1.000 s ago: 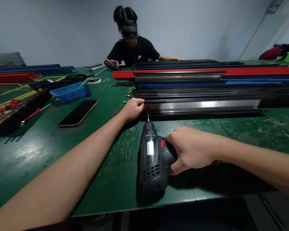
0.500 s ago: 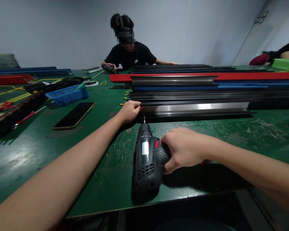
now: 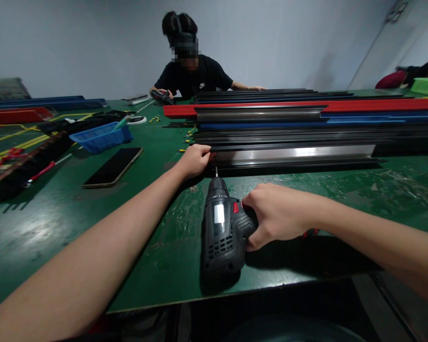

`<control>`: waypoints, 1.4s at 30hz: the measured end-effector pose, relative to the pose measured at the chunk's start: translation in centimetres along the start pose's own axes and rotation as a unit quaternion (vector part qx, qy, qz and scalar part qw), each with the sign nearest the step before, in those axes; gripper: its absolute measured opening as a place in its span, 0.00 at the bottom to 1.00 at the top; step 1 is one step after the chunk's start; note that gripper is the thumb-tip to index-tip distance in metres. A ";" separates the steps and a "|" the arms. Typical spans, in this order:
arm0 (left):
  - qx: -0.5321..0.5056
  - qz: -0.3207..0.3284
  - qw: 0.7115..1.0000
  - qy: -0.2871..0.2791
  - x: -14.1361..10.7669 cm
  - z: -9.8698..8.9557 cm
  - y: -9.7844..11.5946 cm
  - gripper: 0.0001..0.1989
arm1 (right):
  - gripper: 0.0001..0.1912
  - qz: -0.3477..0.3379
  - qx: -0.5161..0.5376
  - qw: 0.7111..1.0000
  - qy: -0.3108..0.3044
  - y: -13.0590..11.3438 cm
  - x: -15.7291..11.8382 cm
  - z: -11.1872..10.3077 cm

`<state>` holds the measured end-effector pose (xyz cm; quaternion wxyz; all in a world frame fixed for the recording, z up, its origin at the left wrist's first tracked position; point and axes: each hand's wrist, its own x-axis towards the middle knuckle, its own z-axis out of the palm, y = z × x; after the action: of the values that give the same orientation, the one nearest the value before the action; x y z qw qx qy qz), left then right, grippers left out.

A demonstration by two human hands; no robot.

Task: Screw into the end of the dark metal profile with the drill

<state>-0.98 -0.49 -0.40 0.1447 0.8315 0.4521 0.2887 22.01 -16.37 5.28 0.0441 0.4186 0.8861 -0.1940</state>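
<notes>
My right hand [image 3: 276, 216] is wrapped around the handle of a black cordless drill [image 3: 224, 232], which lies on its side low over the green table. Its thin bit points away from me, with the tip at the near left end of a metal profile [image 3: 292, 153], silver inside with black edges. At that same end, my left hand [image 3: 196, 160] is closed, thumb and fingers gripping the profile. What the bit tip touches there is too dark and small to tell. Short yellow-green wires [image 3: 181, 151] poke out just beyond my left hand.
Black, blue and red profiles [image 3: 180, 110] lie stacked behind. A phone [image 3: 113, 167], a blue plastic tray [image 3: 103, 138] and a red-handled screwdriver [image 3: 43, 175] are on the left. Across the table [image 3: 157, 280], a person [image 3: 203, 78] holds another drill [image 3: 162, 97].
The view has shifted slightly, so things sit a little higher and further right. The drill has edged slightly forward at most; both hands keep their holds.
</notes>
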 end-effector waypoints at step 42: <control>-0.024 -0.003 0.999 -0.024 -0.1 -0.3 -0.5 0.12 | 0.28 0.002 -0.027 1.000 -0.003 -0.1 0.0 -0.2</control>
<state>-1.51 -0.30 -0.45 0.1759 0.8333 0.4439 0.2787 21.94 -16.36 5.48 0.0583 0.4181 0.8903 -0.1707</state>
